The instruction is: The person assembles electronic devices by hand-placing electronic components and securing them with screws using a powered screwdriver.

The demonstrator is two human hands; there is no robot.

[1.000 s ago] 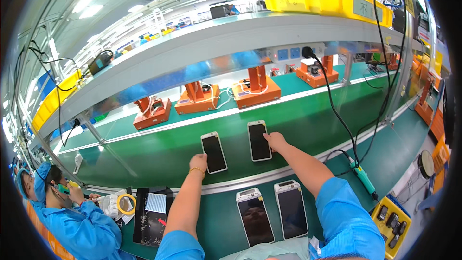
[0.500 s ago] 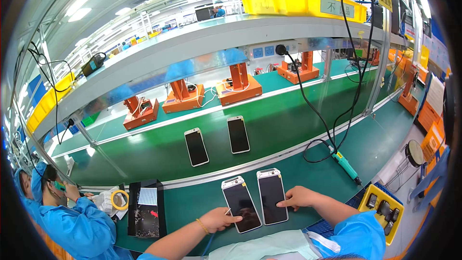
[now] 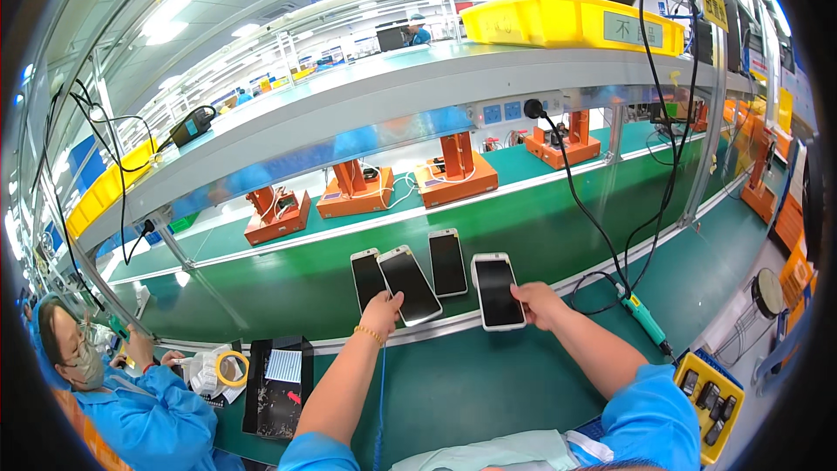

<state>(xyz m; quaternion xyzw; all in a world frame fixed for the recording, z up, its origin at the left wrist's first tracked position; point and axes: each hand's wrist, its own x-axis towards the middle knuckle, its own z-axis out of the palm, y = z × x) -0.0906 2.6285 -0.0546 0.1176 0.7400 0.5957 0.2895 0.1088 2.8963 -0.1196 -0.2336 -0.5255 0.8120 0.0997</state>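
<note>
phone (image 3: pixel 411 284) in left hand (image 3: pixel 380 314) runs lengthwise away, far end slanting leftward.

fisheye view from the head, facing forward and down, left hand (image 3: pixel 380 314) and right hand (image 3: pixel 540 304) near

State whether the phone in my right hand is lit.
Unlit: the phone in your right hand faces up, its screen black. Whether it is powered cannot be told.

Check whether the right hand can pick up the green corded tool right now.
Probably not yet: the right hand grips a white-framed phone and would likely need freeing first. The green corded tool lies uncovered to that hand's right.
</note>
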